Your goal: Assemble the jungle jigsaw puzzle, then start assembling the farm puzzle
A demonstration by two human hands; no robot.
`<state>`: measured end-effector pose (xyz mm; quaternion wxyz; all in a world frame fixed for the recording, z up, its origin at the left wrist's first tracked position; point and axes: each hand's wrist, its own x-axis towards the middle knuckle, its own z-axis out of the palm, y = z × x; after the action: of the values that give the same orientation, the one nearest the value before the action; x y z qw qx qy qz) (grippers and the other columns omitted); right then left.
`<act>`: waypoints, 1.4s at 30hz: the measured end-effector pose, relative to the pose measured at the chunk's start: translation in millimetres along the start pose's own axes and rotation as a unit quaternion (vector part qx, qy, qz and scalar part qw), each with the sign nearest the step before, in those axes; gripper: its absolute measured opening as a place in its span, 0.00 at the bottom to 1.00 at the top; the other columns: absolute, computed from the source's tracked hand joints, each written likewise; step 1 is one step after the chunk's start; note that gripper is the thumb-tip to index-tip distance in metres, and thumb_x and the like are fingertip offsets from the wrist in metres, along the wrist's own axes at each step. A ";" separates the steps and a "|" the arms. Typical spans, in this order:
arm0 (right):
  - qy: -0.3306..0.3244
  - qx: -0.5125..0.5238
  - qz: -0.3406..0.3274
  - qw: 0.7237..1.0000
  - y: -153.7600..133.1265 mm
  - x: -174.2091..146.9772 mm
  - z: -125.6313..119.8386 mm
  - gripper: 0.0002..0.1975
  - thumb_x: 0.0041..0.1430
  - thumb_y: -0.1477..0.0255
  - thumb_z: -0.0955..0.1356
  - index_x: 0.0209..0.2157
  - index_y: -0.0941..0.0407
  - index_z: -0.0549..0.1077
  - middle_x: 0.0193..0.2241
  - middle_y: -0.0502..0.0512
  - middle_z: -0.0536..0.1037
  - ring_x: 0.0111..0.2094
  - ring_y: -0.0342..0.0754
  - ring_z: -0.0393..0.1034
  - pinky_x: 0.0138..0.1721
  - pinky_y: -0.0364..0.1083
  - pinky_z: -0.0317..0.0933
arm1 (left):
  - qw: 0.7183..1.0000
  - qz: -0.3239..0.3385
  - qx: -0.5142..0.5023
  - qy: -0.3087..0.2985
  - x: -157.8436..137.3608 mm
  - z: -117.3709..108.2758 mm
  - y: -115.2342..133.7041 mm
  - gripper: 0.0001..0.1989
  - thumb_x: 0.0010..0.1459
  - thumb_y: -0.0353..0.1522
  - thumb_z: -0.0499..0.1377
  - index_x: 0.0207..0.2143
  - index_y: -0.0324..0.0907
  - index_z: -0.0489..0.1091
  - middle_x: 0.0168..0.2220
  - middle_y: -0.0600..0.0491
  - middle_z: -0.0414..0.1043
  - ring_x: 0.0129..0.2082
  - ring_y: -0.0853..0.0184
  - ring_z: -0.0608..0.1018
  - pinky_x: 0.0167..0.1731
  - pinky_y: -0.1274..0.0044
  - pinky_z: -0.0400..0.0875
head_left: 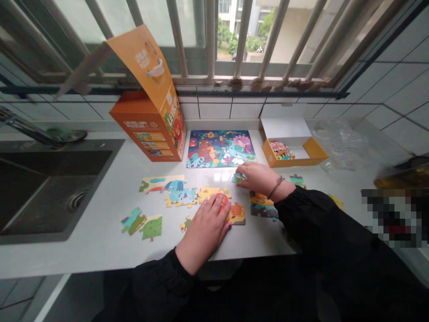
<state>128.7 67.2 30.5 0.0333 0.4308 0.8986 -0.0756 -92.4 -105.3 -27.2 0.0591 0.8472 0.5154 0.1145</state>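
left hand (206,221) lies palm down with fingers extended, pressing on a yellow puzzle section (237,214) rather than gripping it. at its one o'clock, the right hand (256,179) has thumb and fingers about a small blue-green piece (238,177); whether it is pinched or only touched i cannot tell.

nearest, at nine o'clock from the left hand, lie loose green pieces (152,227), one overlapping another. at three o'clock, partly under the right forearm, is a dark-and-orange section (263,206). at ten o'clock, elephant pieces (182,196) run up to the yellow ones; whether their tabs lock is unclear.

farther off, an assembled puzzle (221,150) sits at twelve, an open yellow box (313,154) with pieces inside at two, and a tall orange box (150,129) at eleven.

a sideways push from the left palm could split the yellow section, and the low right sleeve might drag the dark one askew.
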 end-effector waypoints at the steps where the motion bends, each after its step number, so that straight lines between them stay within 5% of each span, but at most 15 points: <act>1: 0.002 0.002 0.002 1.000 -0.5 2.2 1.8 0.19 0.66 0.63 0.77 0.54 0.58 0.80 0.52 0.66 0.83 0.49 0.58 0.79 0.49 0.50 0.69 | 1.000 -0.003 0.001 0.001 -2.3 -2.4 -0.5 0.28 0.72 0.37 0.63 0.70 0.39 0.66 0.75 0.34 0.61 0.74 0.43 0.66 0.72 0.51 0.63; 8: 0.031 0.031 0.007 0.999 0.7 7.9 0.0 0.28 0.62 0.69 0.79 0.61 0.61 0.75 0.55 0.66 0.80 0.49 0.57 0.78 0.50 0.49 0.68 | 0.997 -0.039 -0.013 0.062 -37.2 -26.8 -26.4 0.20 0.74 0.34 0.57 0.64 0.39 0.71 0.69 0.36 0.71 0.68 0.46 0.74 0.68 0.50 0.70; 12: 0.091 0.114 0.001 0.989 -8.4 -7.2 -11.4 0.09 0.71 0.71 0.71 0.49 0.57 0.82 0.42 0.58 0.82 0.41 0.51 0.76 0.45 0.48 0.65 | 0.989 -0.082 0.010 0.123 -56.6 -30.9 -49.7 0.17 0.75 0.34 0.56 0.61 0.37 0.74 0.65 0.35 0.74 0.65 0.46 0.76 0.65 0.49 0.73; 17: 0.135 0.271 0.069 0.951 -30.6 -52.8 -11.5 0.12 0.72 0.62 0.69 0.35 0.54 0.78 0.29 0.52 0.78 0.31 0.48 0.70 0.34 0.47 0.60 | 0.980 -0.134 0.027 0.143 -58.9 -37.4 -81.7 0.18 0.75 0.32 0.54 0.61 0.35 0.74 0.64 0.34 0.75 0.65 0.46 0.76 0.65 0.48 0.73; 19: 0.104 0.388 0.102 0.910 -44.7 -73.3 -2.6 0.16 0.72 0.55 0.69 0.38 0.53 0.78 0.29 0.51 0.78 0.28 0.47 0.69 0.31 0.47 0.60 | 0.979 -0.140 0.001 0.145 -57.1 -45.1 -86.5 0.18 0.74 0.32 0.54 0.60 0.36 0.75 0.65 0.35 0.74 0.65 0.46 0.76 0.67 0.47 0.71; 23: 0.061 0.631 0.175 0.754 -87.1 -106.5 23.1 0.25 0.65 0.46 0.74 0.47 0.53 0.77 0.28 0.49 0.79 0.26 0.46 0.73 0.31 0.47 0.67 | 0.952 -0.188 -0.191 0.145 -57.3 -57.6 -60.7 0.16 0.73 0.40 0.59 0.55 0.43 0.79 0.58 0.43 0.82 0.58 0.51 0.82 0.61 0.53 0.77; 25: 0.058 0.705 0.202 0.677 -113.4 -117.9 34.9 0.27 0.61 0.46 0.77 0.46 0.53 0.76 0.27 0.49 0.80 0.27 0.47 0.75 0.33 0.47 0.70 | 0.891 -0.240 -0.373 0.092 -58.2 -56.4 -34.0 0.18 0.71 0.45 0.63 0.56 0.45 0.78 0.53 0.44 0.84 0.50 0.55 0.86 0.51 0.62 0.83; 27: 0.055 0.757 0.232 0.608 -138.3 -126.2 43.5 0.29 0.55 0.46 0.81 0.42 0.53 0.74 0.28 0.50 0.81 0.29 0.48 0.78 0.35 0.47 0.73 | 0.797 -0.267 -0.539 0.047 -58.2 -50.3 -7.8 0.24 0.67 0.47 0.67 0.58 0.44 0.76 0.49 0.44 0.85 0.48 0.56 0.87 0.46 0.66 0.84; 29: 0.046 0.788 0.252 0.560 -157.6 -132.4 48.3 0.30 0.51 0.46 0.82 0.39 0.54 0.74 0.31 0.52 0.84 0.32 0.49 0.81 0.37 0.48 0.76 | 0.730 -0.287 -0.619 0.036 -57.3 -42.8 10.7 0.26 0.64 0.48 0.69 0.56 0.42 0.75 0.46 0.44 0.85 0.43 0.57 0.87 0.42 0.68 0.84; 34: 0.027 0.804 0.273 0.528 -172.5 -142.0 51.3 0.31 0.49 0.44 0.83 0.36 0.55 0.74 0.33 0.55 0.85 0.36 0.52 0.85 0.38 0.48 0.78 | 0.702 -0.314 -0.638 0.036 -55.3 -35.7 20.8 0.26 0.61 0.50 0.71 0.50 0.40 0.76 0.34 0.50 0.82 0.34 0.62 0.84 0.41 0.68 0.82; 42: 0.020 0.804 0.271 0.529 -166.8 -148.7 57.0 0.30 0.51 0.44 0.82 0.35 0.57 0.77 0.33 0.57 0.86 0.34 0.51 0.84 0.35 0.46 0.77 | 0.707 -0.317 -0.631 0.040 -56.0 -40.1 22.6 0.27 0.61 0.51 0.71 0.52 0.41 0.78 0.36 0.49 0.83 0.33 0.62 0.85 0.40 0.68 0.83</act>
<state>91.6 -159.6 10.8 -0.3265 0.4997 0.2991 -0.7445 -108.0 -166.0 9.1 0.5921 0.3941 0.5629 0.4210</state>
